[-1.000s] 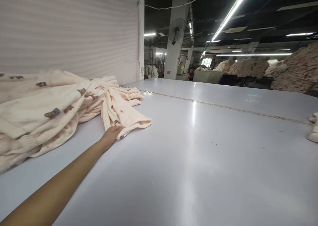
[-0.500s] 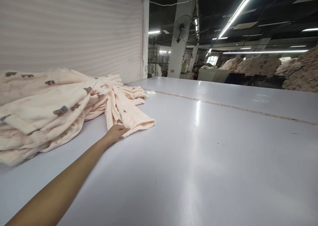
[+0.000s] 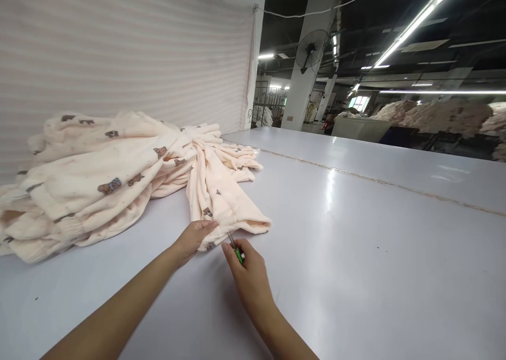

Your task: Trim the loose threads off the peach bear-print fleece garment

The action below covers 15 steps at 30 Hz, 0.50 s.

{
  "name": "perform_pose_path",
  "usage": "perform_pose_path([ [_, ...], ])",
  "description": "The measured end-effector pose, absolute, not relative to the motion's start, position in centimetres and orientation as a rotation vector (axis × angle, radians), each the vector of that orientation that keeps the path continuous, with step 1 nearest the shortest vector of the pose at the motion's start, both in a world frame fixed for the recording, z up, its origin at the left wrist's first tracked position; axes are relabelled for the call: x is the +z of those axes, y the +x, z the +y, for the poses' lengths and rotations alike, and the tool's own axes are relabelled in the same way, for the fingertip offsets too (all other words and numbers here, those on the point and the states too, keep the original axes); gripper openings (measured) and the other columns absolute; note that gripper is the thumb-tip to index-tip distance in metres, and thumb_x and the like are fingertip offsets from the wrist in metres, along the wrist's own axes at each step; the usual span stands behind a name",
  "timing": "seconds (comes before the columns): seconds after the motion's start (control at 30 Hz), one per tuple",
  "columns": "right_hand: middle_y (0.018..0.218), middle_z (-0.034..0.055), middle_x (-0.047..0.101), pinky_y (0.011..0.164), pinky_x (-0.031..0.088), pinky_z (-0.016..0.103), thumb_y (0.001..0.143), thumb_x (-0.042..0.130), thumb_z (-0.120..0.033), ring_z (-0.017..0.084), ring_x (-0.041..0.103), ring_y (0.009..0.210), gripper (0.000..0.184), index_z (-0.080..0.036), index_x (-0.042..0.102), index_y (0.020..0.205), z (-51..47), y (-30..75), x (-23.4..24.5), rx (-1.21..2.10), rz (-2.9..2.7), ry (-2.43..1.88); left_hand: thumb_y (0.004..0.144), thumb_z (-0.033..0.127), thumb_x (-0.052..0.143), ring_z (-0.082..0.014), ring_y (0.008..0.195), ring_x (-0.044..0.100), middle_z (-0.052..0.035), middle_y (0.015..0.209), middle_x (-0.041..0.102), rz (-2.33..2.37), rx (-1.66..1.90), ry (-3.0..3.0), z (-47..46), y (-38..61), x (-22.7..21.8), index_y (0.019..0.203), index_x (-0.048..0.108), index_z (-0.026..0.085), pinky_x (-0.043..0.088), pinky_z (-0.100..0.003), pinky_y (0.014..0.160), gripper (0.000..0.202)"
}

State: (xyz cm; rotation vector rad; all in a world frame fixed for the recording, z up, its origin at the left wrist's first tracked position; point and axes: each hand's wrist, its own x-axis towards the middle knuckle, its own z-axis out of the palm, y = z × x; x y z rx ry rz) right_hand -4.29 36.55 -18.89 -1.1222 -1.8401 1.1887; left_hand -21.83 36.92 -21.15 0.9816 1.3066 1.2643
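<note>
The left hand pinches the cream garment hem, while at its 4 o'clock the right hand grips small green-handled snips on the surface.

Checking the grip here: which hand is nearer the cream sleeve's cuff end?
Left. The left hand rests on the cream sleeve near its cuff; the right hand, holding small snips, sits just below it.
</note>
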Motion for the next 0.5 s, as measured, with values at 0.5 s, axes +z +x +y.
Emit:
perform_pose_path([
  [0.5,0.059,-0.0063,0.038,0.054,0.03,0.021,0.075,0.049,-0.017,0.01,0.036,0.057,0.012,-0.018,0.053,0.064,36.9,-4.8,-18.3,1.631,-2.095,-0.563,0.089,0.038,0.05,-0.0067,0.047,0.048,0.0047,0.062,0.053,1.234,1.281,1.039,37.5,-21.8,-21.4,0.078,0.057,0.012,0.042,-0.02,0.045,0.028],
])
